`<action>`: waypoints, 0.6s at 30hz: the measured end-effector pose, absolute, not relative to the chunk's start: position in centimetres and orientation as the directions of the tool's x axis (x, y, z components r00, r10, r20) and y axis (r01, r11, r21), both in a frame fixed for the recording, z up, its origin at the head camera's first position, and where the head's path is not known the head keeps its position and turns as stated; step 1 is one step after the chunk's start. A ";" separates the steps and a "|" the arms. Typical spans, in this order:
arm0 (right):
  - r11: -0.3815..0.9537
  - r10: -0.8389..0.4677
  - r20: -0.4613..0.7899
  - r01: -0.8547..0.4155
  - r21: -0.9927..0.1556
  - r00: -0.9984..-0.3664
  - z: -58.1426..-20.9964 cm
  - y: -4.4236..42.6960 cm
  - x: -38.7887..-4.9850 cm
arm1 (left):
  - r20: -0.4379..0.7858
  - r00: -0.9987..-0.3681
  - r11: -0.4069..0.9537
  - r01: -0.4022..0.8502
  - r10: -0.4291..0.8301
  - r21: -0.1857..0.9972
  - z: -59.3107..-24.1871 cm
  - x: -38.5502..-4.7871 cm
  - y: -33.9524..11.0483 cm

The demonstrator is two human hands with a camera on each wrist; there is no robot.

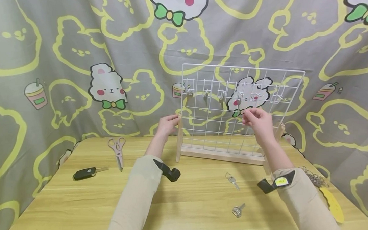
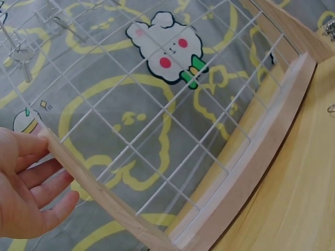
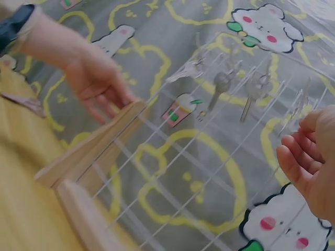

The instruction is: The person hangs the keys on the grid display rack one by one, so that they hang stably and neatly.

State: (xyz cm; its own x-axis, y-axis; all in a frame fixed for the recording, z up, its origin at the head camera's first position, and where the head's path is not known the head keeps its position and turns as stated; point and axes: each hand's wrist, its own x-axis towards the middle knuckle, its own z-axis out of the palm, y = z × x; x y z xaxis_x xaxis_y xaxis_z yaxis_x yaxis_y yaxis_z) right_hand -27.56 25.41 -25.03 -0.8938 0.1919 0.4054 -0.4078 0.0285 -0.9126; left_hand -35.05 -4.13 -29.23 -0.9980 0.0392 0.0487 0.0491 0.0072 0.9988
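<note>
A white wire grid rack [image 1: 220, 129] stands in wooden posts and a wooden base. Several keys hang from its hooks, among them a silver key [image 1: 239, 100] on the right. My right hand [image 1: 259, 124] is beside the lower end of that silver key, fingers loosely bent; whether the fingertips touch it is unclear. In the right wrist view the hanging key [image 3: 296, 112] looks blurred close to the fingers. My left hand [image 1: 167, 124] holds the upper end of the left wooden post [image 2: 89, 183], its other fingers behind the post.
Two loose keys lie in front of the rack, one with a ring [image 1: 232, 180] and one with a round head [image 1: 237, 210]. Pink scissors [image 1: 118, 151] and a black car key [image 1: 85, 173] lie left. Metal chain [image 1: 315, 179] and a yellow object [image 1: 333, 204] lie right.
</note>
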 end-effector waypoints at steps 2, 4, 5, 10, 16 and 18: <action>0.025 0.171 0.387 -0.389 -0.921 -0.906 -26.2 25.8 -27.1 | 0.050 -0.998 0.001 0.050 0.037 0.999 -29.2 -35.1 -4.1; 0.035 0.151 0.364 -0.363 -0.931 -0.919 -27.5 26.1 -26.5 | 0.052 -0.998 -0.002 0.052 0.035 0.999 -29.1 -35.1 -4.1; 0.045 0.141 0.348 -0.345 -0.937 -0.927 -28.2 26.3 -26.2 | 0.053 -0.998 -0.001 0.053 0.034 0.999 -29.1 -35.1 -4.1; 0.150 0.086 0.305 -0.290 -0.945 -0.949 -32.5 27.3 -25.3 | 0.049 -0.998 -0.002 0.049 0.034 0.999 -29.1 -35.1 -4.0; 0.312 -0.011 0.210 -0.203 -0.928 -0.978 -36.9 27.7 -25.1 | 0.046 -0.999 -0.009 0.045 0.028 0.999 -29.2 -35.0 -4.0; 0.343 -0.038 0.169 -0.172 -0.924 -0.985 -38.0 27.8 -25.1 | 0.044 -0.999 -0.003 0.043 0.030 0.999 -29.2 -35.0 -3.9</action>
State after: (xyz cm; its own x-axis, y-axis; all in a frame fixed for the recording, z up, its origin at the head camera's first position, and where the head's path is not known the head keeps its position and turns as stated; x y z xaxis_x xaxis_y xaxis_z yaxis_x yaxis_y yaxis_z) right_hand -25.15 27.78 -37.99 -0.9848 -0.0384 0.1693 -0.1721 0.3427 -0.9235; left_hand -35.00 -3.92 -29.21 -0.9986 0.0296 0.0436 0.0435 -0.0034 0.9990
